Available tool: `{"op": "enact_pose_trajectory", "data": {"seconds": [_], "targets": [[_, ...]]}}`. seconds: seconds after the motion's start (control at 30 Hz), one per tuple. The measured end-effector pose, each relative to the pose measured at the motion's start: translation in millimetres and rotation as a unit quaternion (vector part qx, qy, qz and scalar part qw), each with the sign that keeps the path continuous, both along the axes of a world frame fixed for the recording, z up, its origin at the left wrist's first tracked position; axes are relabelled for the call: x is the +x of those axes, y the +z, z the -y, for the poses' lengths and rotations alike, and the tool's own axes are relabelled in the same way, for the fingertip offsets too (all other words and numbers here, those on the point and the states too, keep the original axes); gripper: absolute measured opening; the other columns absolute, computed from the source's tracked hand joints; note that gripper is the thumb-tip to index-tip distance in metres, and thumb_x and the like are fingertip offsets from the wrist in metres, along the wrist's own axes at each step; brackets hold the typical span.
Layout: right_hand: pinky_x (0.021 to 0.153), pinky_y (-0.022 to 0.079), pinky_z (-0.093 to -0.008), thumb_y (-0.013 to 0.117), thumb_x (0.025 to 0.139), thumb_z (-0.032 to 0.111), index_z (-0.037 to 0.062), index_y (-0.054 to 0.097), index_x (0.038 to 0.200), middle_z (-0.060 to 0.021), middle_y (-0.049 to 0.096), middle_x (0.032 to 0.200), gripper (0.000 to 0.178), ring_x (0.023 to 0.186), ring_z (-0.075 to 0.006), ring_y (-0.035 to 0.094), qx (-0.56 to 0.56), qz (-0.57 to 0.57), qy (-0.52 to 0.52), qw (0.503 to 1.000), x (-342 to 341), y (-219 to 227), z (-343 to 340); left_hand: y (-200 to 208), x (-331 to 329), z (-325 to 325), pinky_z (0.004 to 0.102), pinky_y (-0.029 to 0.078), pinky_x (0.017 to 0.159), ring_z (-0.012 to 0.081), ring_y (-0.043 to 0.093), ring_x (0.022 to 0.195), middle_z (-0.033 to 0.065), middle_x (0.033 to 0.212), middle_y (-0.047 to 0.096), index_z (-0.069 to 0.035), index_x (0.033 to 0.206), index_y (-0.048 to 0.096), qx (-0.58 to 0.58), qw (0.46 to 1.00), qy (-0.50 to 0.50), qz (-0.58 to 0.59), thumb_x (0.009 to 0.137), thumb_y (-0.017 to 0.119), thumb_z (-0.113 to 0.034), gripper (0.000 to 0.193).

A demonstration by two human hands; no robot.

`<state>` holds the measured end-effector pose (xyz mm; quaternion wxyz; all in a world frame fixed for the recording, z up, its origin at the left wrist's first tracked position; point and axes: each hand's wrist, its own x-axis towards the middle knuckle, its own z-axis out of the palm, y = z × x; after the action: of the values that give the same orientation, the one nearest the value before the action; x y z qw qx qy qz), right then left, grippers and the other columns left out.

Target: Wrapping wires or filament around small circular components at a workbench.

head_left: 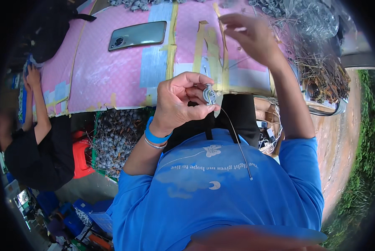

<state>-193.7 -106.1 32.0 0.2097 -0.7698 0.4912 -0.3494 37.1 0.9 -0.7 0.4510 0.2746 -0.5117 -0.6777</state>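
My left hand (175, 100) is closed on a small round grey part (208, 94), pinched between thumb and fingers just past the table's near edge. A thin grey cable (236, 136) with a small pale end hangs from beside that part down over my blue shirt. Over the far right of the table, my right hand (252, 37) is raised with its fingers stretched out and apart. Nothing shows in it, and strips of yellow tape (212, 48) lie beside it on the pink table cover (108, 77).
A phone (138, 36) lies face down on the table. Wire bundles (327, 77) and a plastic bag of grey parts (317, 19) are at the right. Below the table, a green crate (94, 146) holds many grey parts. Another person (38, 142) works at the left.
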Motion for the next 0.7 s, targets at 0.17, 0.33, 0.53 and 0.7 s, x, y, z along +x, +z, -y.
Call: {"op": "enact_pose_trajectory", "data": {"seconds": [0.17, 0.33, 0.53, 0.7], "targets": [[0.064, 0.051, -0.0402, 0.064, 0.079, 0.007, 0.0055, 0.073, 0.095, -0.0157, 0.071, 0.081, 0.019, 0.072, -0.0303, 0.068, -0.104, -0.156, -0.136, 0.973, -62, -23, 144, -5, 2, 1, 0.0288, 0.059, 0.077, 0.0197, 0.072, 0.085, 0.0123, 0.091, 0.069, 0.009, 0.113, 0.058, 0.032, 0.999, -0.019, 0.030, 0.074, 0.072, 0.009, 0.041], [0.066, 0.052, -0.0393, 0.067, 0.074, 0.008, 0.0052, 0.072, 0.097, -0.0165, 0.070, 0.083, 0.024, 0.075, -0.0314, 0.068, -0.100, -0.147, -0.021, 0.984, -76, -50, 188, -5, 8, 5, 0.0279, 0.058, 0.079, 0.0205, 0.072, 0.089, 0.0121, 0.095, 0.069, 0.008, 0.115, 0.058, 0.050, 0.997, -0.051, 0.023, 0.078, 0.072, 0.010, 0.039], [0.063, 0.051, -0.0394, 0.065, 0.077, 0.010, 0.0021, 0.067, 0.087, -0.0169, 0.067, 0.074, 0.013, 0.067, -0.0311, 0.065, -0.105, -0.186, -0.099, 0.972, -42, -18, 127, -2, 8, 4, 0.0279, 0.058, 0.080, 0.0188, 0.071, 0.089, 0.0123, 0.095, 0.069, 0.007, 0.113, 0.059, 0.044, 0.996, -0.061, 0.038, 0.077, 0.072, 0.009, 0.039], [0.073, 0.053, -0.0380, 0.066, 0.085, 0.015, 0.0081, 0.072, 0.095, -0.0129, 0.069, 0.089, 0.013, 0.079, -0.0319, 0.067, -0.225, -0.187, -0.008, 0.956, -20, -30, 55, -8, 6, -5, 0.0295, 0.058, 0.080, 0.0191, 0.071, 0.088, 0.0133, 0.096, 0.069, 0.008, 0.112, 0.059, 0.017, 1.000, -0.006, 0.024, 0.076, 0.072, 0.010, 0.038]]}}
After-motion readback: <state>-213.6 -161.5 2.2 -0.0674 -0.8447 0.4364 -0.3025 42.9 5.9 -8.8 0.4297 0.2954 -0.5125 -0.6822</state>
